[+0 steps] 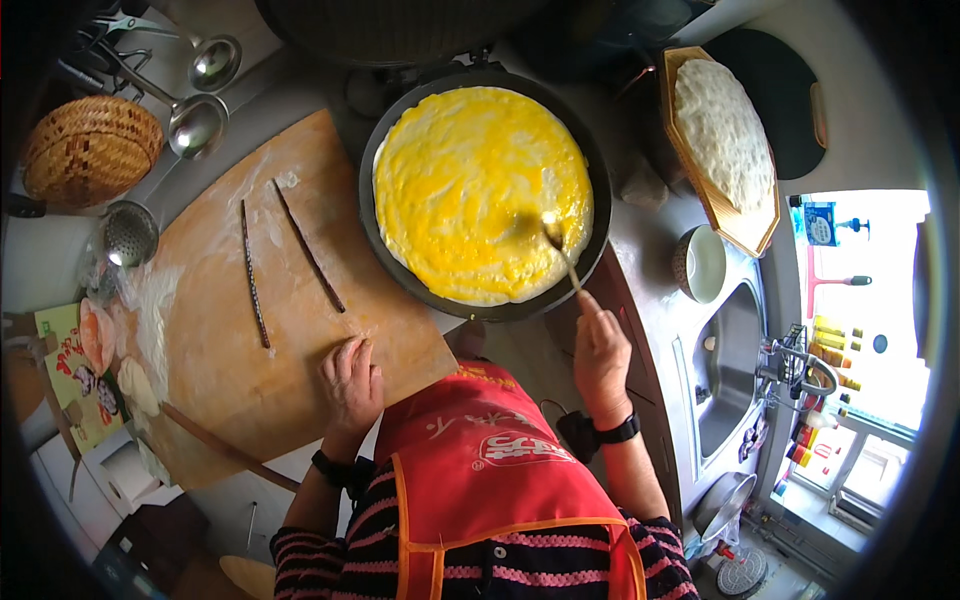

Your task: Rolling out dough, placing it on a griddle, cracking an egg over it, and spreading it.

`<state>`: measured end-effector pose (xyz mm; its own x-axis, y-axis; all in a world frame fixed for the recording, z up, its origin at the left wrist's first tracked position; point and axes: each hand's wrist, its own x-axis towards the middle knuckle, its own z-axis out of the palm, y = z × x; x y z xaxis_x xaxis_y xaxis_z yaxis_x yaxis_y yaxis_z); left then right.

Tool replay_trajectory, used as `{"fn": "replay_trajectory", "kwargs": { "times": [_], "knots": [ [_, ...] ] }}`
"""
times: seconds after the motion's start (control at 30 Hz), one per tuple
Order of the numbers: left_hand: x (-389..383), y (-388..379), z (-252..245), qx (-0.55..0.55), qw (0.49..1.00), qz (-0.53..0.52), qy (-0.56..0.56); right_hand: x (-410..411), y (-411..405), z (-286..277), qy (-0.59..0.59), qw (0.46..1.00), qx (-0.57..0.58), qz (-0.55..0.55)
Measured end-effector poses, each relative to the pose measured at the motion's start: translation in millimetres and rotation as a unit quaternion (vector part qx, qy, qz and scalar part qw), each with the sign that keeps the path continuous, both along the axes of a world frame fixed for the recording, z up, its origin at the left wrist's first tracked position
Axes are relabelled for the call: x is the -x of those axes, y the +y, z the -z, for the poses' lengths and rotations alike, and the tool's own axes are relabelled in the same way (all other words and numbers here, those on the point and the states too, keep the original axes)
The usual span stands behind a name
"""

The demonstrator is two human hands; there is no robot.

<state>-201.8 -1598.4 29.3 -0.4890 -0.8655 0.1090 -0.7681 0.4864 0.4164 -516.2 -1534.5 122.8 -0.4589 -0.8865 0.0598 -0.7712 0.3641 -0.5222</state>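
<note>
A large round flatbread (465,187) coated with yellow beaten egg lies in a black round pan (373,247). My right hand (602,346) grips the handle of a metal spoon (553,234), whose bowl touches the egg at the flatbread's right side. My left hand (352,382) rests with bent fingers on the near edge of a floured wooden board (300,390), left of the pan; whether anything is under the fingers cannot be told. Two thin dark chopsticks (255,289) lie apart on that board.
A rolling pin (225,448) lies across the board's near left edge. Ladles (198,126), a skimmer (130,233) and a woven basket (91,150) are at left. The raised pan lid (397,34) stands behind. A tray (701,176) of dough, a bowl (705,264) and a sink (727,375) are at right.
</note>
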Motion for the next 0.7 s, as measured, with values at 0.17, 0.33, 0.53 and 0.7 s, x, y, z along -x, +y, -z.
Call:
{"fn": "replay_trajectory", "kwargs": {
  "times": [0.17, 0.33, 0.53, 0.7],
  "knots": [
    [6, 7, -5, 0.000, 1.000, -0.015, -0.018, -2, 7, 18, 0.018, 0.995, 0.013, -0.098],
    [8, 7, -5, 0.011, 0.999, -0.020, -0.027, -20, -8, 18, 0.013, 0.971, -0.038, -0.235],
    [14, 25, 4, 0.004, 0.998, -0.063, -0.015, 23, -6, -3, -0.005, 0.974, 0.002, -0.227],
    [17, 27, 5, 0.017, 0.997, -0.072, -0.029, 52, -16, -6, 0.030, 0.946, -0.008, -0.323]
  ]
}}
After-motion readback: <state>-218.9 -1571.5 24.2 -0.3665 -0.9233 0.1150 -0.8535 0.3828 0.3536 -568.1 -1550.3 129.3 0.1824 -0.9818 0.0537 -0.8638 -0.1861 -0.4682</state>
